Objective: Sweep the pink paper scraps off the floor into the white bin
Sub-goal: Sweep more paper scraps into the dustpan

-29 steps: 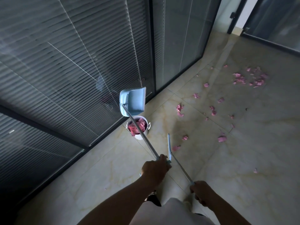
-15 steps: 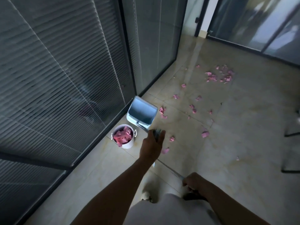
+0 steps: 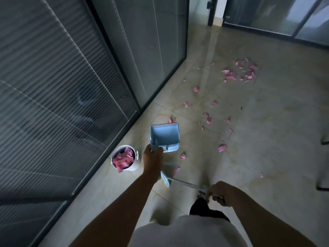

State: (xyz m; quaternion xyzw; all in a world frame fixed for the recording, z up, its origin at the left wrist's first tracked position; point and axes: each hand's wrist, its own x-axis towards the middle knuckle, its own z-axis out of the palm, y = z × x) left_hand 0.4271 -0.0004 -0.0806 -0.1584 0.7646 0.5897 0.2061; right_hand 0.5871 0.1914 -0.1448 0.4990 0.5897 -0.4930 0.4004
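My left hand grips the handle of a light blue dustpan, which hangs just right of the white bin; the pan looks empty. The bin stands on the floor by the glass wall and is heaped with pink paper. My right hand holds the metal handle of a broom, whose blue head lies low near my left forearm. Several pink paper scraps are strewn over the tiles ahead, with a denser cluster further off.
A dark glass wall with blinds runs along the left. A doorway and more glass panels close the far end. Dark chair legs stick in at the right edge. Beige tiled floor stretches to the right.
The dustpan has come down from above the bin and swung to its right, now level. My left hand has slid along the handle to just behind the pan. The view has shifted forward.
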